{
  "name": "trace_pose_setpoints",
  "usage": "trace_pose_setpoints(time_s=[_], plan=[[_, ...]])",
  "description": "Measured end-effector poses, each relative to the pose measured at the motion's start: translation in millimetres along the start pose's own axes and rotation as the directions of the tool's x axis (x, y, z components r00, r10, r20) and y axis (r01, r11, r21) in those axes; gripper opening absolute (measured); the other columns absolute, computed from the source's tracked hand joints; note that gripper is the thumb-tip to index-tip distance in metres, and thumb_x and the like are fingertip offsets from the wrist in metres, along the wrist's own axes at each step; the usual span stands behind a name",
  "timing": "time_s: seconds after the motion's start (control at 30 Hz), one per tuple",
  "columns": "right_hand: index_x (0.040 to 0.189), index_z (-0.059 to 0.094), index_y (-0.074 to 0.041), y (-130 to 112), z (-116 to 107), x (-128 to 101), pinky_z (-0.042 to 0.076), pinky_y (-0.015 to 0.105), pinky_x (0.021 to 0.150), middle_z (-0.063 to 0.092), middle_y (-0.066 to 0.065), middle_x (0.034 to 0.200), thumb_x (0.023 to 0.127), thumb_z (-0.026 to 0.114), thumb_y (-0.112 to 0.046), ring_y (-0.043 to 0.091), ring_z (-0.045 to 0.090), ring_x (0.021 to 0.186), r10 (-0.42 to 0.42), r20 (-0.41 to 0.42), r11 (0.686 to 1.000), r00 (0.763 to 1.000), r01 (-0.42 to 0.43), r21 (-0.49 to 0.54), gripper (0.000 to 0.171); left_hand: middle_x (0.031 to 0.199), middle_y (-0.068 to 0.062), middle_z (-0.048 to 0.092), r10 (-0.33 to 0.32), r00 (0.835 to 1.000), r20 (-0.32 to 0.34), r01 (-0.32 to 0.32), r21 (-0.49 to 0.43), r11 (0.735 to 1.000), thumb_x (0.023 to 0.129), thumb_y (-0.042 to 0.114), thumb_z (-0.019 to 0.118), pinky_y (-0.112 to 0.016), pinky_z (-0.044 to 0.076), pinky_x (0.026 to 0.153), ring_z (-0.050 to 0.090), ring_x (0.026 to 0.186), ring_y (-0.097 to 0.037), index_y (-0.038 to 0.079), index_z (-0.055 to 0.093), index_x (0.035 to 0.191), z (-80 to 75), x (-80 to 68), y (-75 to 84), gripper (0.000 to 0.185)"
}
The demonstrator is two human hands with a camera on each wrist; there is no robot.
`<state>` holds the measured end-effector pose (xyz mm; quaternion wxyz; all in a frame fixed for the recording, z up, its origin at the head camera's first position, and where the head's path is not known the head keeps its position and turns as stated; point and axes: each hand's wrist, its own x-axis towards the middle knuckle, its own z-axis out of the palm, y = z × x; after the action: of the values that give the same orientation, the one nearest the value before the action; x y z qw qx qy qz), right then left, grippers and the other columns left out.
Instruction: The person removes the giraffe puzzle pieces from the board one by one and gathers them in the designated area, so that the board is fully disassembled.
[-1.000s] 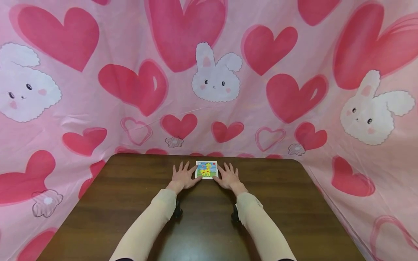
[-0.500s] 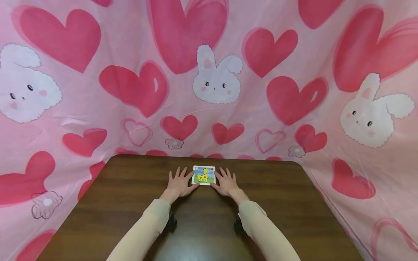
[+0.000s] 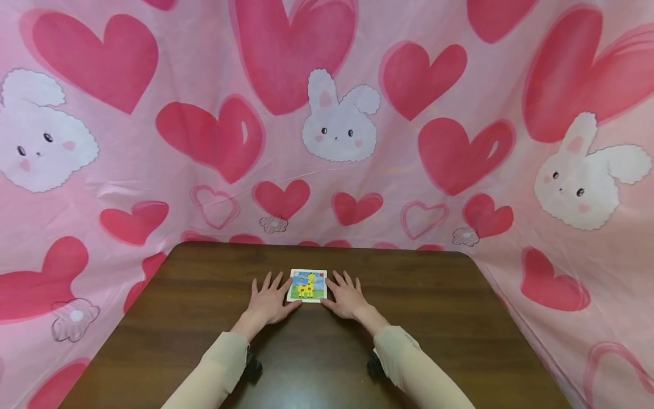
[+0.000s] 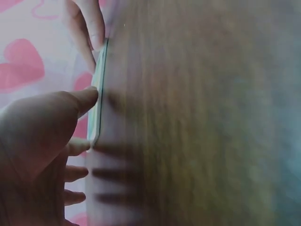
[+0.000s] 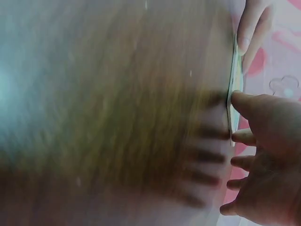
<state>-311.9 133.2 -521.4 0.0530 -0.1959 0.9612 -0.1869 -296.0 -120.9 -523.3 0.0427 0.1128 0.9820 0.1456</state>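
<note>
A thin square picture board [image 3: 307,286] with a white border and a yellow giraffe lies flat on the dark wooden table [image 3: 317,352]. At its left side is my left hand [image 3: 267,301], fingers spread and straight, with the thumb at the near left corner and the index fingertip by the left edge. My right hand [image 3: 349,298] mirrors this on the right side, thumb at the near right corner. In the left wrist view, the thumb of the left hand [image 4: 42,127] touches the board's edge [image 4: 97,110]. The right wrist view shows the right hand [image 5: 275,141] with its thumb on the rim likewise.
A pink cloth [image 3: 214,74] with hearts and rabbit faces hangs behind the table and along both sides. The table's far edge [image 3: 317,246] runs just beyond the board. A black strap device [image 3: 252,369] sits at the left wrist, another [image 3: 375,364] at the right.
The board has slid toward me and slightly left across the table, both hands travelling with it at its sides. The fingers keep their spread.
</note>
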Motion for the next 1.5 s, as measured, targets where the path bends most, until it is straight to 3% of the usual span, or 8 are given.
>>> trace_pose_setpoints(time_s=[0.3,0.57,0.7,0.83,1.0,1.17,1.37,1.5], plan=[[0.165,0.051,-0.011,-24.8,3.2,-9.6,0.021,0.079,0.13,0.039,0.021,0.177,0.108,0.068,-0.045,0.051,0.029,0.167,-0.009,0.072,1.0,0.997,0.011,-0.03,0.068,0.174,-0.025,0.041,-0.015,1.0,-0.011,0.015,-0.005,1.0,0.103,0.062,0.066,-0.084,0.016,0.128,0.029,0.165,-0.055,0.013,0.049,0.166,-1.5,-31.4,-14.6,0.082],[0.164,0.052,-0.014,-33.8,5.6,-8.7,0.024,0.078,0.13,0.04,0.019,0.177,0.108,0.067,-0.047,0.048,0.031,0.166,-0.031,0.084,0.997,0.996,0.036,-0.065,0.067,0.174,-0.026,0.042,-0.027,0.999,-0.027,0.026,-0.012,1.0,0.103,0.061,0.066,-0.084,0.015,0.128,0.029,0.165,-0.054,0.012,0.051,0.165,-3.6,-41.4,-26.4,0.081],[0.158,0.059,-0.01,-35.6,3.4,-6.1,0.027,0.079,0.128,0.045,0.021,0.172,0.107,0.07,-0.042,0.048,0.037,0.163,-0.067,0.033,0.997,0.997,0.068,-0.034,0.061,0.172,-0.026,0.044,-0.031,0.999,-0.043,0.03,-0.021,0.999,0.103,0.06,0.067,-0.085,0.015,0.127,0.031,0.164,-0.054,0.012,0.051,0.164,-2.1,-41.9,-31.0,0.08],[0.141,0.07,-0.003,-35.3,0.6,1.5,0.045,0.067,0.116,0.067,0.021,0.147,0.105,0.075,-0.03,0.041,0.058,0.141,-0.135,-0.084,0.99,0.987,0.137,0.018,0.045,0.172,-0.025,0.045,-0.029,0.998,-0.051,0.028,-0.031,0.999,0.103,0.059,0.067,-0.086,0.017,0.127,0.033,0.164,-0.054,0.013,0.051,0.164,-0.9,-42.3,-32.3,0.078],[0.122,0.077,-0.002,-23.8,9.1,23.9,0.049,0.042,0.087,0.073,0.008,0.104,0.102,0.078,-0.022,0.024,0.064,0.101,-0.23,-0.192,0.961,0.954,0.254,0.11,0.028,0.173,-0.025,0.044,-0.024,0.999,-0.048,0.022,-0.038,0.999,0.104,0.059,0.067,-0.085,0.021,0.126,0.034,0.163,-0.054,0.013,0.051,0.165,0.2,-42.9,-30.9,0.078],[0.122,0.077,-0.008,0.8,44.9,66.2,0.054,0.029,0.08,0.069,0.0,0.096,0.099,0.084,-0.029,0.01,0.061,0.086,-0.304,-0.234,0.933,0.923,0.338,0.122,0.032,0.173,-0.024,0.045,-0.015,0.999,-0.05,0.014,-0.025,1.0,0.104,0.059,0.067,-0.083,0.028,0.125,0.036,0.162,-0.054,0.013,0.05,0.165,1.8,-40.6,-30.2,0.079],[0.123,0.078,-0.008,1.8,66.6,100.2,0.052,0.021,0.076,0.066,-0.004,0.096,0.094,0.088,-0.026,0.006,0.059,0.084,-0.256,-0.181,0.942,0.95,0.287,0.176,0.035,0.173,-0.023,0.045,-0.006,0.998,-0.062,0.005,-0.021,1.0,0.104,0.059,0.067,-0.083,0.029,0.124,0.037,0.162,-0.053,0.013,0.05,0.165,4.3,-38.3,-28.5,0.079],[0.121,0.078,-0.006,-9.3,68.5,107.1,0.05,0.02,0.077,0.064,-0.005,0.095,0.092,0.088,-0.024,0.003,0.055,0.084,-0.202,-0.141,0.952,0.969,0.228,0.205,0.036,0.173,-0.023,0.044,-0.009,0.998,-0.066,0.008,-0.027,1.0,0.104,0.06,0.066,-0.083,0.027,0.125,0.036,0.163,-0.052,0.013,0.05,0.165,6.0,-38.8,-30.3,0.079]])
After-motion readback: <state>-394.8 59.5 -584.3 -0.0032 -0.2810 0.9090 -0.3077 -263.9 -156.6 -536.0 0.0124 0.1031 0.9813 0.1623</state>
